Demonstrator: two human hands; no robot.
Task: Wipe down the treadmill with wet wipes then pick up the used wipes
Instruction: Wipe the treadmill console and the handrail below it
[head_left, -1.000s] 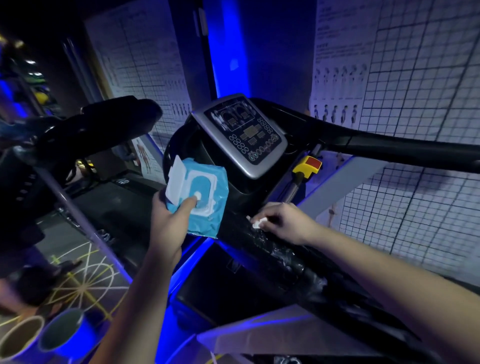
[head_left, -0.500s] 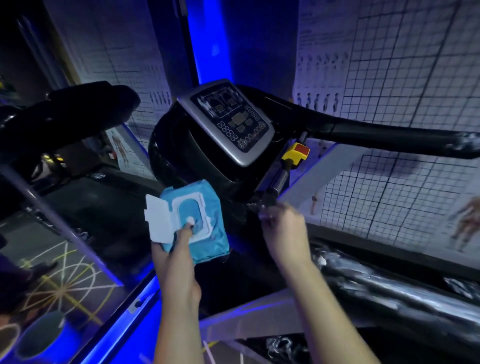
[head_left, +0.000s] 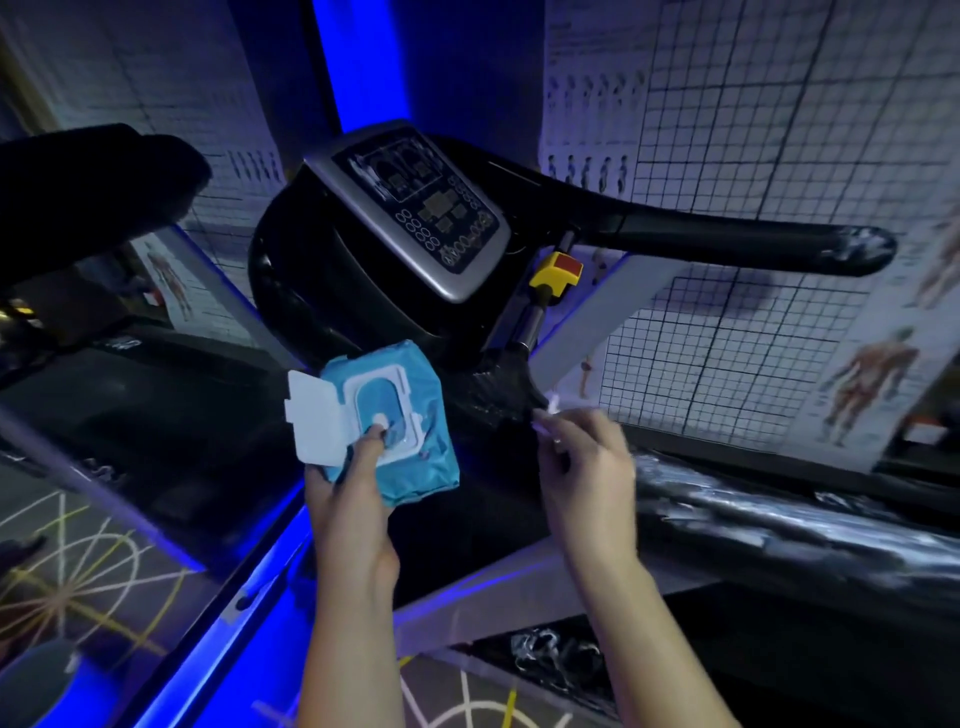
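Your left hand grips one wipe pack, long axis near-to-far, lid flipped left, just near of the treadmill console. Your right hand pinches what looks like one wipe, blurred

Both bare arms reach up from the bottom of the view. The left hand is curled round the blue wipes pack, and its thumb lies on top, over the pack's opening. The right hand is a bit blurry. Its fingertips pinch a small white wipe. The 2 hands are near each other but do not touch.
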